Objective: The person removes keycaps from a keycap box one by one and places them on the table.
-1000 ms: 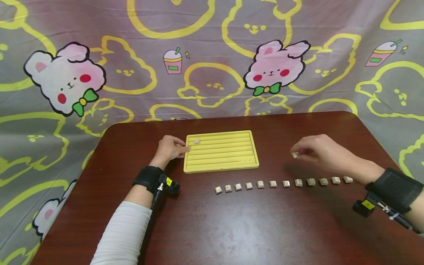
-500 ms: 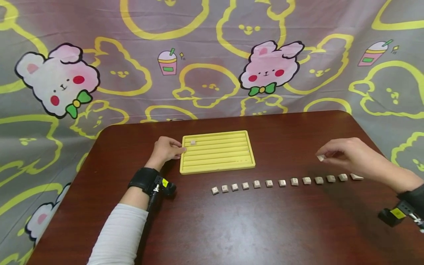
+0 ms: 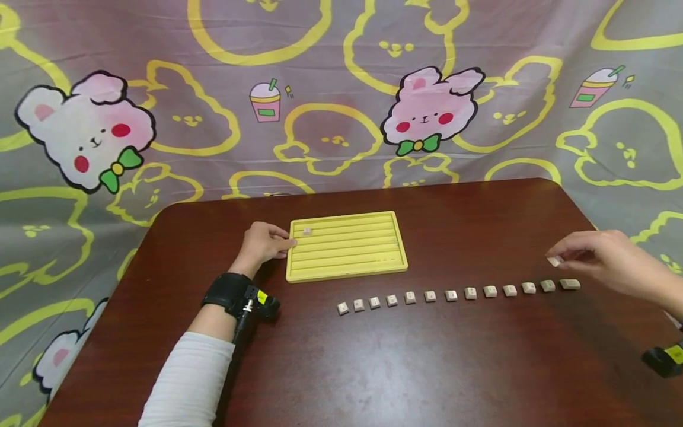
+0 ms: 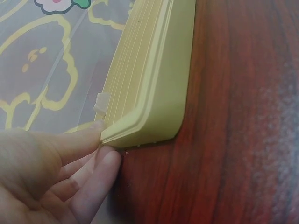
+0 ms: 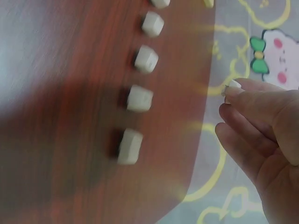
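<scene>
My left hand (image 3: 261,244) pinches the left edge of a yellow ridged tray (image 3: 347,275), thumb at the rim and a finger lower at the side, as the left wrist view (image 4: 60,172) shows close up. One beige keycap (image 3: 306,231) sits in the tray's top groove at the left. Over the table's right side, my right hand (image 3: 608,261) pinches another keycap (image 5: 234,84) between thumb and forefinger, raised above the tabletop. Below and to its left, a row of keycaps (image 3: 450,295) ends in a wider keycap (image 3: 570,284).
The dark reddish-brown table (image 3: 405,367) carries the tray toward its back, with the keycap row in front of it and reaching right. A cartoon-printed curtain (image 3: 331,136) hangs behind the table's far edge.
My right hand has moved right, away from the tray, with the keycap still pinched, uncovering the row's right end. The left hand keeps its hold on the tray; the head view has shifted slightly.
</scene>
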A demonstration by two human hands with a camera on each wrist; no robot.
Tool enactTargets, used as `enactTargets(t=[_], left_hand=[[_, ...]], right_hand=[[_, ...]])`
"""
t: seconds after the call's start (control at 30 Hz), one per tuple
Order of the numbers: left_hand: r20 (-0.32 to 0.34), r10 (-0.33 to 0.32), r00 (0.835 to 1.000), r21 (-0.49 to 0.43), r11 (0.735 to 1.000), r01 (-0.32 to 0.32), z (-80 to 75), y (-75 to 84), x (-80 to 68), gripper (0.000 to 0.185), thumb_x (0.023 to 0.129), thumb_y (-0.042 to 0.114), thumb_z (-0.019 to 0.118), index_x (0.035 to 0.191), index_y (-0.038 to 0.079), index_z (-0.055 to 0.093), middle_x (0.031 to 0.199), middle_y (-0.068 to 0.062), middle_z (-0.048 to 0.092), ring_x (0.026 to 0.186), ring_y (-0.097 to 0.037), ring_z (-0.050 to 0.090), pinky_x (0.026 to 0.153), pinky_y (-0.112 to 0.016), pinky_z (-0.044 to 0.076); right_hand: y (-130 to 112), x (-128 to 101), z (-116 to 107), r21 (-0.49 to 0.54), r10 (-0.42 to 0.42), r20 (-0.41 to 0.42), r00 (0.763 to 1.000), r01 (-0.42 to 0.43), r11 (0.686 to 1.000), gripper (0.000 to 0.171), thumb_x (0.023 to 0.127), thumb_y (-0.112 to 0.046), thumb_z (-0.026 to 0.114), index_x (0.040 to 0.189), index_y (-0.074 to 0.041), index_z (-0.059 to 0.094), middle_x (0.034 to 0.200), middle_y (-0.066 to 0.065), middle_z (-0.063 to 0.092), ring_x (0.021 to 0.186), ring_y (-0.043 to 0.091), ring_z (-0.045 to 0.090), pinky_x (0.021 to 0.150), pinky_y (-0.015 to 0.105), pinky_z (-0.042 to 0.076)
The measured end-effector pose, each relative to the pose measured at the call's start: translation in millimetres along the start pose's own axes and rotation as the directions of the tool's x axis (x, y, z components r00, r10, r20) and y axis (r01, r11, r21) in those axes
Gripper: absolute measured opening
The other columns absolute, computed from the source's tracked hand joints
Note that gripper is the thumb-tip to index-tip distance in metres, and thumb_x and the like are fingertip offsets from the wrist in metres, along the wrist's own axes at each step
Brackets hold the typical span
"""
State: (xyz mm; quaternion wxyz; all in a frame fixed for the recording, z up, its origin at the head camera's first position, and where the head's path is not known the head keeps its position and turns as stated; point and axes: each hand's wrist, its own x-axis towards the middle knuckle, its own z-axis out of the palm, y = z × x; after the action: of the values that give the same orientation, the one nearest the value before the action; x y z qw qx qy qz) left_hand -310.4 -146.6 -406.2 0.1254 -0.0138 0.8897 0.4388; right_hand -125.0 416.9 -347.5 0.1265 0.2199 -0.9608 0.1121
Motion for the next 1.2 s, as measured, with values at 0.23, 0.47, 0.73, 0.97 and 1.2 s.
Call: enactTargets(t=[0.23, 0.47, 0.73, 0.97, 1.2], left_hand=[[0.011, -0.001, 1.0, -0.01, 1.0, 0.001, 0.0, 2.1, -0.2, 0.036, 0.087, 0.011, 0.076, 0.115, -0.009, 0.067, 0.105, -0.027, 0.073, 0.064, -0.009, 0.07, 0.065, -0.028, 0.063], [0.005, 0.001, 1.0, -0.002, 1.0, -0.001, 0.2, 2.3, -0.1, 0.036, 0.087, 0.012, 0.076, 0.115, -0.008, 0.068, 0.105, -0.026, 0.073, 0.065, -0.01, 0.071, 0.065, -0.028, 0.063], [0.001, -0.002, 1.0, -0.014, 1.0, 0.002, 0.3, 0.2, 0.0, 0.037, 0.087, 0.011, 0.076, 0.115, -0.01, 0.067, 0.103, -0.026, 0.073, 0.064, -0.008, 0.07, 0.064, -0.027, 0.063], [0.0, -0.014, 1.0, -0.008, 1.0, 0.014, 0.3, 0.2, 0.1, 0.036, 0.087, 0.012, 0.076, 0.115, -0.009, 0.067, 0.103, -0.025, 0.073, 0.065, -0.009, 0.07, 0.065, -0.028, 0.063], [-0.001, -0.014, 1.0, -0.01, 1.0, 0.014, 0.9, -0.2, 0.4, 0.036, 0.087, 0.012, 0.076, 0.115, -0.008, 0.067, 0.104, -0.025, 0.073, 0.064, -0.008, 0.07, 0.065, -0.028, 0.063]], right_hand=[[24.7, -23.4, 6.4, -0.059, 0.089, 0.034, 0.995, -0.087, 0.994, 0.029, 0.069, 0.0, 0.084, 0.088, -0.021, 0.075, 0.08, -0.01, 0.071, 0.068, -0.013, 0.055, 0.057, 0.009, 0.046], [40.6, -37.5, 12.9, -0.123, 0.194, 0.093, 0.977, -0.182, 0.976, 0.023, 0.071, 0.0, 0.082, 0.086, -0.016, 0.075, 0.084, -0.003, 0.074, 0.064, -0.009, 0.058, 0.054, 0.019, 0.051], [52.6, -45.8, 20.3, -0.133, 0.285, 0.182, 0.941, -0.263, 0.956, 0.013, 0.076, -0.003, 0.08, 0.088, -0.006, 0.075, 0.081, 0.006, 0.074, 0.061, 0.008, 0.064, 0.052, 0.027, 0.055], [60.7, -53.3, 27.5, -0.103, 0.308, 0.205, 0.929, -0.293, 0.951, 0.014, 0.076, -0.002, 0.079, 0.088, -0.007, 0.075, 0.082, 0.006, 0.074, 0.062, -0.002, 0.06, 0.053, 0.018, 0.05], [64.3, -57.1, 32.4, -0.065, 0.324, 0.249, 0.912, -0.318, 0.946, 0.013, 0.078, -0.001, 0.077, 0.09, -0.005, 0.074, 0.083, 0.006, 0.074, 0.063, -0.004, 0.06, 0.054, 0.018, 0.051]])
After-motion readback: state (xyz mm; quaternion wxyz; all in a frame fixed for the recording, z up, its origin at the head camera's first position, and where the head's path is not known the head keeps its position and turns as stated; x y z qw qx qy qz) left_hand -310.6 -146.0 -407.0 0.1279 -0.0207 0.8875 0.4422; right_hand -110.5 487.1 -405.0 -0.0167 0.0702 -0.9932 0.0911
